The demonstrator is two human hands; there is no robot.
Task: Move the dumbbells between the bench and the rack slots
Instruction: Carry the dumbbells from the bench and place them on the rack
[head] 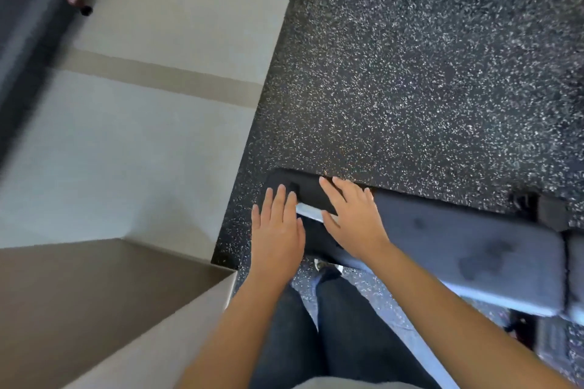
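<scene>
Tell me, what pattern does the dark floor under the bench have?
The rubber floor is black with fine white speckles, clearest in the head view.

obstacle: bench (458, 240) at right | obstacle: tan ledge (94, 294) lower left | free: speckled mat (410, 73) beyond bench

Gym: speckled black rubber flooring (410, 73) at 1 o'clock, padded bench (458, 246) at 4 o'clock, black padded equipment (31, 25) at 10 o'clock.
</scene>
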